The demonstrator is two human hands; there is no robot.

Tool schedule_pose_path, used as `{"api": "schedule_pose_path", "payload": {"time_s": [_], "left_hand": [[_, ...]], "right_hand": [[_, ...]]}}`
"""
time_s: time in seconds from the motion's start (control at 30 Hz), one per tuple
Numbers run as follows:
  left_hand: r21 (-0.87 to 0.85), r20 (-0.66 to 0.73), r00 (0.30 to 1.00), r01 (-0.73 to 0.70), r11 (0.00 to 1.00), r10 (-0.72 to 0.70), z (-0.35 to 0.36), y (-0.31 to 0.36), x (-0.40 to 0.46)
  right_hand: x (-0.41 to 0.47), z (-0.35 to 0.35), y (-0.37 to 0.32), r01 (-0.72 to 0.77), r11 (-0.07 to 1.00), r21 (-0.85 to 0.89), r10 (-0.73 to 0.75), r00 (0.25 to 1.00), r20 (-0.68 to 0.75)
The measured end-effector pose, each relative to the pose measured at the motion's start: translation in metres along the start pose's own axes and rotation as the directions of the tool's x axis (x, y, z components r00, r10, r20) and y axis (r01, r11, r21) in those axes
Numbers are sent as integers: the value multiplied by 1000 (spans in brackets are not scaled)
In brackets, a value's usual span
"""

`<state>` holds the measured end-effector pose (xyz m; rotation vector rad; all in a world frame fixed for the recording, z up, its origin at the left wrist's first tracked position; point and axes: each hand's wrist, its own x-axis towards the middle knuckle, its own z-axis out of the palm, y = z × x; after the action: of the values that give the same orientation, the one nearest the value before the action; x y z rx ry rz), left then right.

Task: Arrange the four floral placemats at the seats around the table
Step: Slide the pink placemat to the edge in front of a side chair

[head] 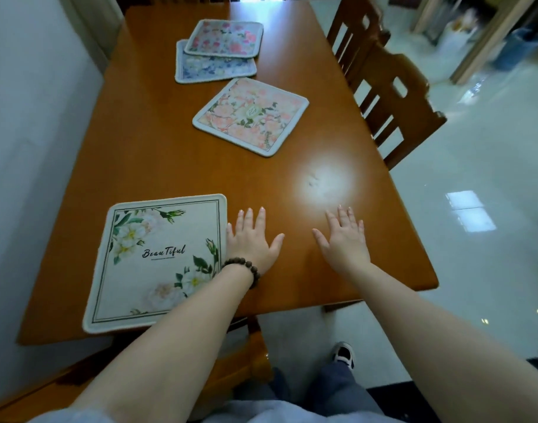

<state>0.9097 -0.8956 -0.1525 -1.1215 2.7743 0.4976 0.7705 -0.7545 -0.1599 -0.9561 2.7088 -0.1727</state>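
Both hands lie flat on the wooden table [157, 166], fingers spread and released, grasping nothing. The left hand [252, 239], with a dark bead bracelet [245, 269] at its wrist, has its little finger just beside or touching the right edge of the white-flower placemat [157, 261], which lies flat at the near-left seat, printed "Beautiful", its near edge reaching slightly past the table's near edge. The left forearm crosses over that mat's near-right corner. The right hand [344, 238] rests on bare wood to the right of the left, apart from it, with a bright patch of reflected light just ahead of its fingertips. Well beyond the fingers of both hands, toward the middle, lies the peach-flower placemat [251, 116], turned at an angle. Further past it, the pink-flower placemat [225, 38] lies partly on top of the blue-flower placemat [214, 67]. Two wooden chairs [393, 96] stand along the table's right side, ahead and right of the right fingers. A white wall runs along the left side. No containers are on the table.
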Motion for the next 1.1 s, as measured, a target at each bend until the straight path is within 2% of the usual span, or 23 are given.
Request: {"api": "schedule_pose_path", "payload": {"time_s": [0.27,0.53,0.77,1.1], "left_hand": [[16,-53,998,27,999,-26,6,76,22],[-24,-90,969,228,973,-229,42,204,63],[-83,-136,911,382,921,-390,46,309,95],[-42,-227,864,452,891,-449,31,368,145]], "right_hand": [[46,-36,77,66,997,42,-64,997,-53],[128,-57,185,264,964,43,-263,964,-25],[195,-131,270,453,890,50,-453,891,-21],[247,-196,296,567,822,61,-565,824,-39]]}}
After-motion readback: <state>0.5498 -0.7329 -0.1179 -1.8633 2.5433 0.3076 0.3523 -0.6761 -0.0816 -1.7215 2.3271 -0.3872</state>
